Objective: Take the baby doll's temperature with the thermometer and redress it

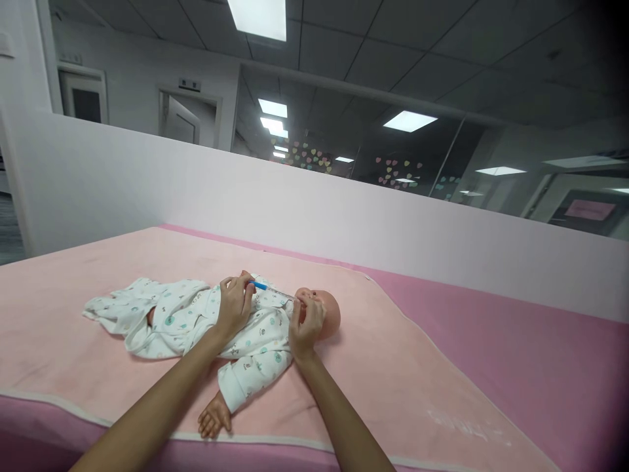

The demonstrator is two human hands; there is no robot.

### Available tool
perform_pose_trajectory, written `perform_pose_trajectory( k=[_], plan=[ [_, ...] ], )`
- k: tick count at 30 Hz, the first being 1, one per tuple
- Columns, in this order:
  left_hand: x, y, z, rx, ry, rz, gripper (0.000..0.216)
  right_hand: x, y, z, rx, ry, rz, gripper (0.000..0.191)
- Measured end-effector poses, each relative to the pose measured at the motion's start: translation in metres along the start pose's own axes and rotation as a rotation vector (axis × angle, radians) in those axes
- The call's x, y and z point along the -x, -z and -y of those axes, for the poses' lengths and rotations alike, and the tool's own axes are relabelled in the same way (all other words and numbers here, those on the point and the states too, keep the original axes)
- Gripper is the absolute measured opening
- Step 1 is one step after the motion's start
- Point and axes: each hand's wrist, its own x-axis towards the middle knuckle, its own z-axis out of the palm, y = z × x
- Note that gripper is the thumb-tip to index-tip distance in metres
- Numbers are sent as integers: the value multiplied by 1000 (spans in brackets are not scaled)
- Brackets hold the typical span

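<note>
A baby doll [255,331] lies on its back in a white printed outfit, its head to the right and one bare hand reaching toward the near edge. My left hand [236,303] is over the doll's chest, fingers closed on the blue end of a thin, clear-shafted stick [279,292]. The stick slants across the upper chest toward the doll's mouth. Beside the doll's face, my right hand [307,322] is closed around the other end of the stick. My fingers hide that tip and part of the face, so whether it touches the mouth I cannot tell.
Under the doll is a pale pink blanket [393,387] with white edging, spread over a darker pink padded surface [491,328]. A low white wall [314,203] runs along the far side, with windows and a doorway beyond it.
</note>
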Motion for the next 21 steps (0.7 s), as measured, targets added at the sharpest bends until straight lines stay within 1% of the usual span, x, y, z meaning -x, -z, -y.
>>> perform_pose_trajectory(
  k=[10,16,21],
  plan=[
    [0,2,-3,44,29,74,20,4,-1,-4,16,-54,24,14],
    [-3,2,-4,-1,45,128,20,6,-2,-5,26,-166,47,21],
    [-3,1,-2,-27,31,162,19,5,-2,-6,16,-225,54,21]
  ],
)
